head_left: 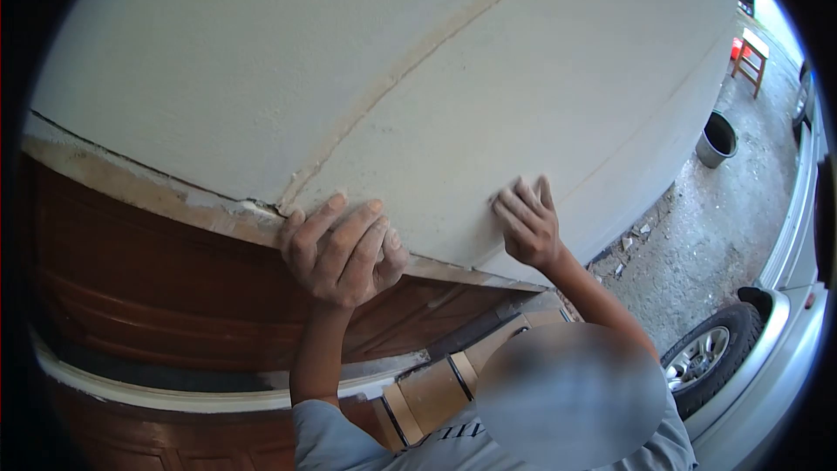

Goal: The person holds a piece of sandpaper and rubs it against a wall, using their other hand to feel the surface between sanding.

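Note:
A large off-white plastered wall (488, 105) fills most of the view, with a rough tan seam (384, 105) running across it. Dust coats the fingers of both hands. My left hand (344, 253) rests at the wall's lower edge, its bent fingers somewhat apart, close to the lower end of the seam. Farther right, my right hand (530, 225) presses against the wall with curled fingers. A small dark edge shows beside its fingertips; what it belongs to I cannot make out. The palms are hidden.
Below the wall edge is a brown panelled wooden door (157, 253). On the right, concrete ground (697, 218) carries rubble (626, 246), a dark bucket (717, 139) and a wooden stool (751, 61). A vehicle wheel (702, 358) stands at the lower right. A blurred oval covers part of the grey shirt area.

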`<action>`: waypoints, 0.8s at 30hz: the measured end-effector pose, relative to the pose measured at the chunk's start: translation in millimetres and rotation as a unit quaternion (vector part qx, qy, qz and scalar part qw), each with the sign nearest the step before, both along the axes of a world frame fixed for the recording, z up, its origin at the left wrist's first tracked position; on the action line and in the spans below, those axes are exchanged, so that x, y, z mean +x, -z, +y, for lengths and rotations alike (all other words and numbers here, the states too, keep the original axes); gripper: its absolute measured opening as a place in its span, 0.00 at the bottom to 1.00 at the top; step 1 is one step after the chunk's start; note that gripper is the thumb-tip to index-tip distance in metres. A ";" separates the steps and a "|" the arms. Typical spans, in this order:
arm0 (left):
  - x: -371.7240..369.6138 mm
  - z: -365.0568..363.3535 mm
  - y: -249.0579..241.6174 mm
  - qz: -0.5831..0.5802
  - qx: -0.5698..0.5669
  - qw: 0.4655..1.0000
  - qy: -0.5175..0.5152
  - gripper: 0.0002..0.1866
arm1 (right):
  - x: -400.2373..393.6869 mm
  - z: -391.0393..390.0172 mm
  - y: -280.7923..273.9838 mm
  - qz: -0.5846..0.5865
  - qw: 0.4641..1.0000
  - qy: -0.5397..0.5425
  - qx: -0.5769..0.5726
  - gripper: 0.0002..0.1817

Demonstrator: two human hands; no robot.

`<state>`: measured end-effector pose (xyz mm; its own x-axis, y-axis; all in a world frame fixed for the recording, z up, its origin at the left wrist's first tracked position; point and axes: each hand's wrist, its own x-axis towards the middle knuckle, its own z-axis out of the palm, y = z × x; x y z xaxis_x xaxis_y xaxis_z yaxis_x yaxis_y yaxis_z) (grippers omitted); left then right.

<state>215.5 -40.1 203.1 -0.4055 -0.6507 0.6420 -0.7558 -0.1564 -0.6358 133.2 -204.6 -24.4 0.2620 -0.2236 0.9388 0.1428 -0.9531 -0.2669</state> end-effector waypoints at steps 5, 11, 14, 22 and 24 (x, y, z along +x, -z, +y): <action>1.7 0.9 -0.1 -0.020 0.015 0.999 -0.020 0.06 | 2.8 1.8 -154.9 -0.061 0.996 -0.058 0.014 0.26; -0.1 -2.1 -1.2 -0.068 0.021 0.996 -0.057 0.13 | 9.3 10.6 -11.3 -0.028 0.999 0.016 0.018 0.19; -1.5 -5.9 -5.2 -0.081 0.033 0.991 -0.101 0.15 | 5.5 9.6 -28.2 -0.046 0.998 0.014 0.043 0.21; -6.0 -11.3 -1.7 -0.086 0.037 0.987 -0.131 0.16 | 10.3 10.3 -83.7 -0.101 0.993 -0.001 0.063 0.24; -5.4 -12.2 -1.8 -0.081 0.031 0.989 -0.120 0.16 | 2.8 18.8 -47.0 -0.057 0.995 0.045 0.068 0.24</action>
